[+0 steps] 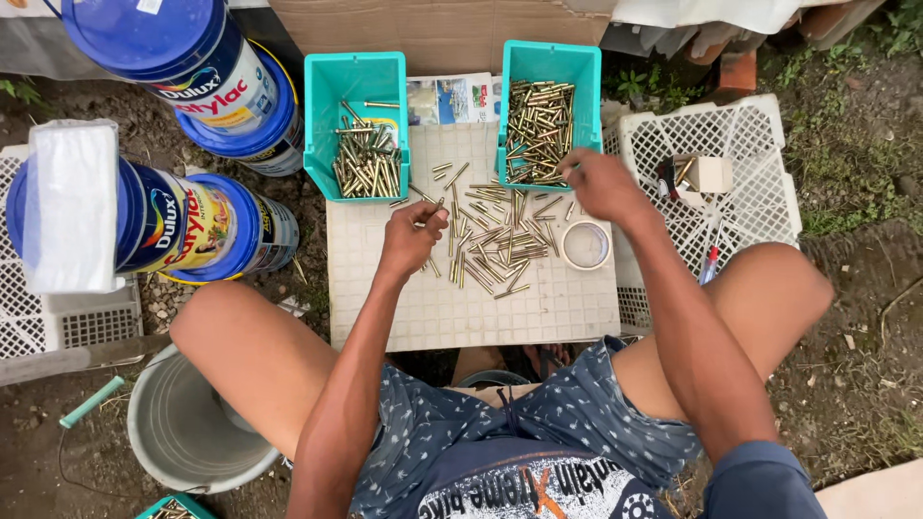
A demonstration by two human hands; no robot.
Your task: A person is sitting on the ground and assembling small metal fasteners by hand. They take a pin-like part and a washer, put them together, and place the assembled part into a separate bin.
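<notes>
L hand point(411, 238) pinching brass pins point(490, 245) mid-surface; R hand point(601, 185) fingers pressed together on pins at right teal bin point(541, 111) lip, far edge, likely for sorting.

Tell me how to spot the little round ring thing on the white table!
Find the white grid table between the knees. By its right edge, below the right hand, lies the tape roll. It is the only round hoop beside straight brass pins.

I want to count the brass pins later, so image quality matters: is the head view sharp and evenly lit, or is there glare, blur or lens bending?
Head view: soft, even daylight, no hard shadows; loose brass pins sharp; slight shine on the blue paint buckets; right hand a little soft; edges bowed by a wide lens.
</notes>
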